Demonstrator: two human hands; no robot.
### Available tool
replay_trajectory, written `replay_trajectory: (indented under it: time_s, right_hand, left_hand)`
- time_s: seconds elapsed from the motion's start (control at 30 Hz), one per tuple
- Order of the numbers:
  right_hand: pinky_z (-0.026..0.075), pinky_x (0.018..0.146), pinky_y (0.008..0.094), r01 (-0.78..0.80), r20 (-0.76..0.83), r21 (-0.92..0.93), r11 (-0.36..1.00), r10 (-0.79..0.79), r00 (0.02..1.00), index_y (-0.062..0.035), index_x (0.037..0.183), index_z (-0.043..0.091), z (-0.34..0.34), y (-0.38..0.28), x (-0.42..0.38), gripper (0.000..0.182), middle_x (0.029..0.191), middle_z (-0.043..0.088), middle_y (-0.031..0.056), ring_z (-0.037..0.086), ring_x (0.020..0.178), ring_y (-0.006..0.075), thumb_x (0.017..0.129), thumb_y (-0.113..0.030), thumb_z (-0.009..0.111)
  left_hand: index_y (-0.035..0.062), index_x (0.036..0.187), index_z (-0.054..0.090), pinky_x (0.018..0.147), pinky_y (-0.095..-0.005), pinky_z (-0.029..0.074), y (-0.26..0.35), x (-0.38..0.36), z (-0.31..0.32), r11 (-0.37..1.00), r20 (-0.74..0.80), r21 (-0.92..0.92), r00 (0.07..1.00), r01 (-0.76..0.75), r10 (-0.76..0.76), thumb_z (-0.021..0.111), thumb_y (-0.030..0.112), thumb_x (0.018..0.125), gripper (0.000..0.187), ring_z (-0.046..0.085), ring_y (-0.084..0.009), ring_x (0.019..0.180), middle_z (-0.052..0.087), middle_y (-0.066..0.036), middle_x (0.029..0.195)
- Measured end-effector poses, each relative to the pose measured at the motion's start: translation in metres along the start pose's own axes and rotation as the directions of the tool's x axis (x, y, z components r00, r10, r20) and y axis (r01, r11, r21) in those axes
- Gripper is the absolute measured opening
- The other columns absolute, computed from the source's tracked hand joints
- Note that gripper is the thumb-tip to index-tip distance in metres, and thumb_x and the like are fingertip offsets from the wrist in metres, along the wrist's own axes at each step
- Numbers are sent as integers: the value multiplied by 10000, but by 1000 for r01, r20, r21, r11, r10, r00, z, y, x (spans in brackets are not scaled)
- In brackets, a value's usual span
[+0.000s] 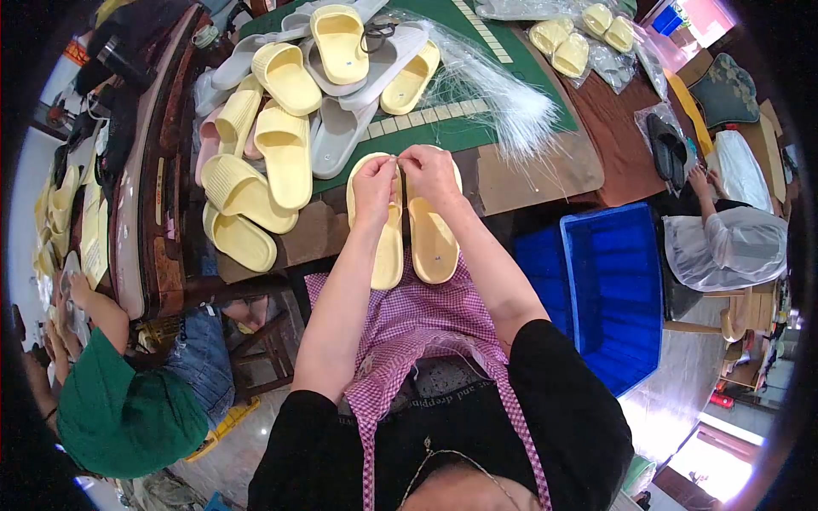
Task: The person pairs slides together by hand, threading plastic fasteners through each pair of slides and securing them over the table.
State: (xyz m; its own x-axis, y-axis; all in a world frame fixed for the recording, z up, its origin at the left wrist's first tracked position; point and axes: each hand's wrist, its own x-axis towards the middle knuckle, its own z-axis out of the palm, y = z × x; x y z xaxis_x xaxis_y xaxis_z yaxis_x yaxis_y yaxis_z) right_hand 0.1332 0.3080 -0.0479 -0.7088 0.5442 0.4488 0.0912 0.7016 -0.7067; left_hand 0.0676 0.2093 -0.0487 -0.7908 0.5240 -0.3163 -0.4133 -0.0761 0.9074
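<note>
Hands meet at the frame's 12 o'clock: left hand [373, 183] and right hand [429, 173], each grip pinched on the yellow slipper pair [411, 243], which lies at the desk [545, 166] edge over the checked apron [417, 319].

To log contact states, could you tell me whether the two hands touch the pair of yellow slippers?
Touching: in the head view, the left hand and right hand both rest fingers on the pair of yellow slippers.

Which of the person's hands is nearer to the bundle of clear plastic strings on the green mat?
The right hand is nearer. It is just below and left of the bundle of clear plastic strings; the left hand is further left, over the pair of yellow slippers.
</note>
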Motion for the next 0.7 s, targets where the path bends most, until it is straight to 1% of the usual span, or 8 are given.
replay_trajectory:
  time_s: [0.03, 0.1, 0.2, 0.33, 0.4, 0.47, 0.57, 0.7]
  right_hand:
    - [470, 579, 328, 28, -18, -8, 1000, -28, 999, -35, 734, 623, 0, 0, 0, 59, 663, 599, 109, 594, 614, 249, 701, -84, 628]
    - [467, 586, 334, 31, -16, -13, 999, -32, 999, -39, 726, 620, 0, 1, 1, 55, 662, 599, 104, 593, 622, 249, 702, -88, 626]
    - [458, 605, 345, 38, -16, -35, 999, -39, 999, -49, 718, 616, 0, 0, 0, 51, 665, 600, 93, 592, 641, 245, 704, -98, 623]
    - [437, 642, 354, 16, -3, -51, 999, -16, 1000, -65, 713, 613, 0, -2, 0, 55, 680, 607, 69, 591, 679, 236, 714, -120, 612]
    - [428, 649, 355, 12, -1, -76, 997, -12, 1000, -70, 712, 612, 0, -4, -1, 53, 684, 608, 63, 590, 688, 233, 716, -123, 609]
    - [419, 657, 355, 9, 1, -102, 995, -9, 1000, -74, 710, 611, -1, -4, -1, 52, 689, 609, 57, 589, 698, 231, 717, -125, 606]
    - [398, 674, 354, 3, 13, -73, 997, -2, 1000, -84, 707, 607, -1, -3, 0, 51, 696, 608, 47, 584, 720, 224, 718, -133, 601]
    - [376, 691, 365, 40, 17, -116, 992, -38, 999, -88, 704, 594, -2, -5, -1, 51, 692, 594, 42, 574, 728, 222, 725, -134, 593]
  left_hand:
    - [94, 785, 590, 361, -168, 275, 0, 1, 0, 1000, 0, 0, 1000, 0, 0, 606, 170, 820, 85, 387, -15, 434, 488, 54, 598]
    - [65, 824, 593, 343, -176, 282, 0, 2, -1, 1000, -4, 15, 1000, -6, 6, 599, 153, 821, 88, 392, -26, 416, 501, 30, 608]
    - [59, 826, 593, 340, -178, 276, -1, 2, -1, 1000, -14, 0, 1000, -6, 6, 601, 150, 819, 92, 388, -27, 412, 500, 26, 609]
    - [60, 832, 595, 339, -178, 273, -2, 2, -2, 1000, -5, -8, 1000, -15, 15, 604, 146, 816, 88, 386, -27, 411, 503, 28, 611]
    - [91, 790, 601, 358, -173, 269, -2, 1, -1, 1000, -24, 0, 1000, -10, 10, 618, 164, 811, 78, 379, -16, 429, 483, 61, 585]
    - [89, 789, 601, 358, -173, 269, -1, 1, -1, 1000, -25, 2, 1000, -6, 6, 620, 163, 810, 79, 379, -15, 427, 485, 61, 583]
    - [83, 792, 602, 360, -174, 270, -1, 1, 0, 1000, -31, 0, 1000, -7, 7, 621, 158, 808, 79, 380, -14, 425, 486, 62, 579]
    - [73, 791, 603, 366, -179, 276, -3, 0, 0, 1000, -33, 3, 999, -20, 20, 619, 146, 804, 76, 381, -20, 423, 486, 57, 577]
